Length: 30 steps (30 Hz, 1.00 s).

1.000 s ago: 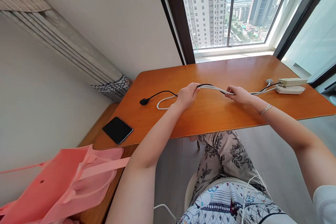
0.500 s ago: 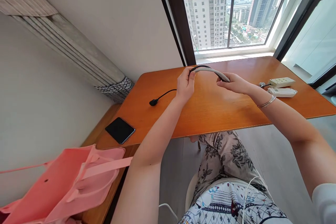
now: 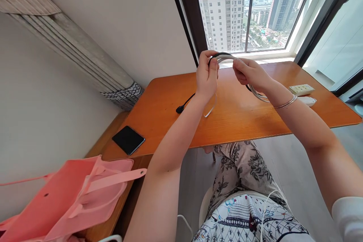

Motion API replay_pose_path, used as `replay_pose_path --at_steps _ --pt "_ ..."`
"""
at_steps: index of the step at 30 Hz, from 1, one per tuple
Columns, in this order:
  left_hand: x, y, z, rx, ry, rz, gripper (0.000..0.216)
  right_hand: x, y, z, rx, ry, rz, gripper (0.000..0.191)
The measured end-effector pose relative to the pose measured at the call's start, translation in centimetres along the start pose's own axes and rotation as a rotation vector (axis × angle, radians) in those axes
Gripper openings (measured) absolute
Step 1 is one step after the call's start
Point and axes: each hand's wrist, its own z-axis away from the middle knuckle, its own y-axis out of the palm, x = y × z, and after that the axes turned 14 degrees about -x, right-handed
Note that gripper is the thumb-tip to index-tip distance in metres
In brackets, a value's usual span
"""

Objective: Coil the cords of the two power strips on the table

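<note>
Above the orange wooden table, my left hand is closed around a bundle of black and white cables. My right hand grips the same bundle a short way to the right, and the cables arch between the two hands. Some of their length curves out below my right wrist. A black plug on a short black cord lies left of my left forearm. A thin white cable end hangs down beneath my left hand.
Two white power strips lie at the table's right, partly behind my right wrist. A black tablet rests at the left edge. An open pink bag stands at the lower left. Behind the table is a window.
Both hands have risen with the cables, the left also shifting right. The black plug has slid right along the table. A white cable end now hangs below my left hand.
</note>
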Motion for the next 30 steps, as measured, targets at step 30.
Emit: replay_pose_path --at_steps 30 --pt "-3.9 2.0 -1.9 -0.080 -0.103 0.238 0.040 0.6 2.3 1.6 -0.099 -0.161 -0.038 0.046"
